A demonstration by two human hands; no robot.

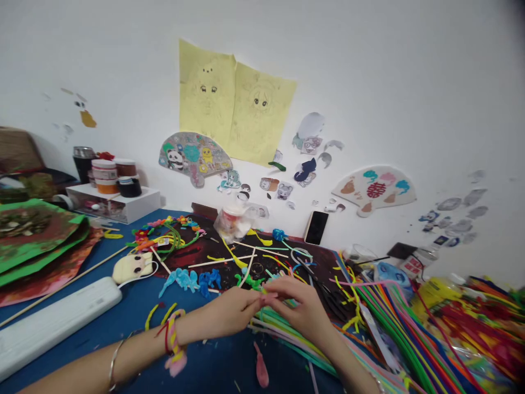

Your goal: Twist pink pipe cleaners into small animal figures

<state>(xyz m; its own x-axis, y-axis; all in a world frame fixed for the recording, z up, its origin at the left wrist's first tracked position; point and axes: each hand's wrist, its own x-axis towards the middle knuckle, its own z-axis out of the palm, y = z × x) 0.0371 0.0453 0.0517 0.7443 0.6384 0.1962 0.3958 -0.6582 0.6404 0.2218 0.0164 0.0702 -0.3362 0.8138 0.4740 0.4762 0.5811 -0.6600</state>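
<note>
My left hand (233, 313) and my right hand (301, 307) meet over the blue table, fingertips pinched together. Between them shows a small pink piece (269, 296); the fingers cover most of it, and its kind is unclear. Under my right hand lies a bundle of pale green and pastel pipe cleaners (283, 323). A flat, pink, teardrop-shaped piece (261, 368) lies on the table below the hands. Just beyond the fingers are a green fuzzy figure (252, 282), a dark blue one (209, 282) and a light blue one (180, 282).
A white power strip (61, 323) and a cream-coloured pouch-like item (132, 267) are at left. Colourful pipe cleaners (404, 323) heap at right. Black-handled scissors (328, 295) lie behind my right hand. A phone (316, 227) leans against the wall. Jars (104, 175) stand on a white box.
</note>
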